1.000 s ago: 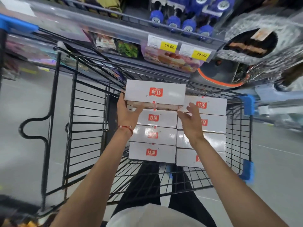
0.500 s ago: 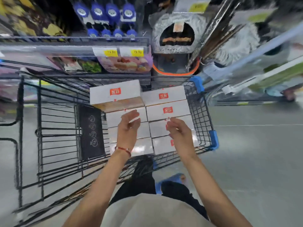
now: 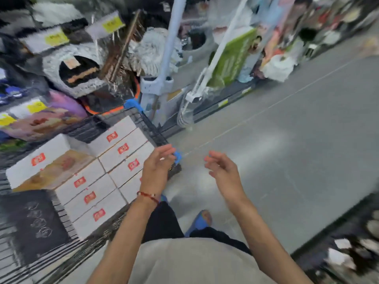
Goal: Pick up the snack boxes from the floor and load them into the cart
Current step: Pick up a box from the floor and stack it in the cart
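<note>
Here both hands are empty, fingers loosely spread and curled: the left hand [image 3: 156, 167] hangs at the cart's [image 3: 152, 128] near corner, the right hand [image 3: 222, 171] over bare floor [image 3: 287, 160]. The loaded boxes [image 3: 114, 160] lie left of both, long sides across the cart. No box shows on the floor, so which hand is nearer the next cannot be told.
</note>
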Motion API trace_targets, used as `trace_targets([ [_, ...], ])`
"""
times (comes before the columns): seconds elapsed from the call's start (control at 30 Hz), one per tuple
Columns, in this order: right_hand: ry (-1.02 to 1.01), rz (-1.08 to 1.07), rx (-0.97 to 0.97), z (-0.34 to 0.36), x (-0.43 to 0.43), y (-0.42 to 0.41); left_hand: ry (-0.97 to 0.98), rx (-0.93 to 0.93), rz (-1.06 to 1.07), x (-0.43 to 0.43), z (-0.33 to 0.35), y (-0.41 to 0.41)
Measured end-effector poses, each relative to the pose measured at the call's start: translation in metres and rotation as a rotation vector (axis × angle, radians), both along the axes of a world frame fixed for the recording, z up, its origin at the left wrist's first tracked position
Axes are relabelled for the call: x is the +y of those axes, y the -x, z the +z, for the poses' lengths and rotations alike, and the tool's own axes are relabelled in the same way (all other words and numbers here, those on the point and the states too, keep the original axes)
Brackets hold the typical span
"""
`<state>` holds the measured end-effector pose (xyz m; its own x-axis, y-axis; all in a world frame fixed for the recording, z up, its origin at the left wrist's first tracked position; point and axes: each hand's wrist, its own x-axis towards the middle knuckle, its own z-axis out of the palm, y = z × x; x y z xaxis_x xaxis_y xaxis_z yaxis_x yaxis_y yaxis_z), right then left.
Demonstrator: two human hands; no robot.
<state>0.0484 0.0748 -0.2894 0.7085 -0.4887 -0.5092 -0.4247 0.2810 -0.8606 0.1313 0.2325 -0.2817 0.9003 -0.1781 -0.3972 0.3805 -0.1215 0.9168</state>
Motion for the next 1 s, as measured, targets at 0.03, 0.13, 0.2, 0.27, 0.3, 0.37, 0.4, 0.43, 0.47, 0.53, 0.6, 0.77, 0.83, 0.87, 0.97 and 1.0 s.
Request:
trace_targets([
  [0.03, 0.001, -0.04, 0.005, 0.001, -0.015, 0.008, -0.003, 0.003, -0.043, -0.019, -0.001, 0.001],
  [0.13, -0.011, -0.155, 0.021, 0.002, -0.06, 0.03, -0.001, 0.021, -0.167, -0.076, 0.0, 0.001],
  [0.2, -0.027, -0.23, 0.033, 0.002, -0.089, 0.037, 0.008, 0.031, -0.254, -0.115, 0.004, -0.002],
  [0.27, -0.028, -0.292, 0.041, -0.001, -0.118, 0.039, 0.01, 0.039, -0.342, -0.154, 0.006, -0.01],
  [0.3, -0.025, -0.32, 0.043, -0.002, -0.132, 0.038, 0.004, 0.042, -0.387, -0.174, 0.005, -0.016],
  [0.37, -0.013, -0.382, 0.05, -0.006, -0.16, 0.034, -0.02, 0.055, -0.48, -0.213, 0.001, -0.029],
  [0.4, -0.008, -0.411, 0.049, -0.006, -0.176, 0.031, -0.032, 0.064, -0.522, -0.235, -0.003, -0.037],
  [0.43, -0.01, -0.424, 0.044, -0.006, -0.186, 0.028, -0.043, 0.066, -0.549, -0.248, -0.006, -0.043],
  [0.47, -0.002, -0.452, 0.042, -0.004, -0.201, 0.023, -0.044, 0.065, -0.587, -0.269, -0.008, -0.052],
  [0.53, 0.013, -0.522, 0.045, 0.0, -0.235, 0.014, -0.052, 0.069, -0.678, -0.316, -0.013, -0.07],
  [0.6, 0.011, -0.593, 0.056, 0.008, -0.265, 0.006, -0.053, 0.088, -0.751, -0.359, -0.009, -0.084],
  [0.77, 0.017, -0.738, 0.057, 0.028, -0.335, -0.01, -0.068, 0.087, -0.894, -0.46, 0.005, -0.107],
  [0.83, 0.02, -0.779, 0.046, 0.031, -0.365, -0.015, -0.067, 0.086, -0.94, -0.499, 0.009, -0.111],
  [0.87, 0.017, -0.801, 0.042, 0.031, -0.381, -0.017, -0.068, 0.085, -0.959, -0.518, 0.009, -0.113],
  [0.97, -0.011, -0.866, 0.044, 0.027, -0.433, -0.02, -0.08, 0.099, -1.0, -0.576, 0.009, -0.116],
  [1.0, -0.016, -0.879, 0.038, 0.024, -0.452, -0.02, -0.086, 0.104, -1.014, -0.597, 0.007, -0.116],
])
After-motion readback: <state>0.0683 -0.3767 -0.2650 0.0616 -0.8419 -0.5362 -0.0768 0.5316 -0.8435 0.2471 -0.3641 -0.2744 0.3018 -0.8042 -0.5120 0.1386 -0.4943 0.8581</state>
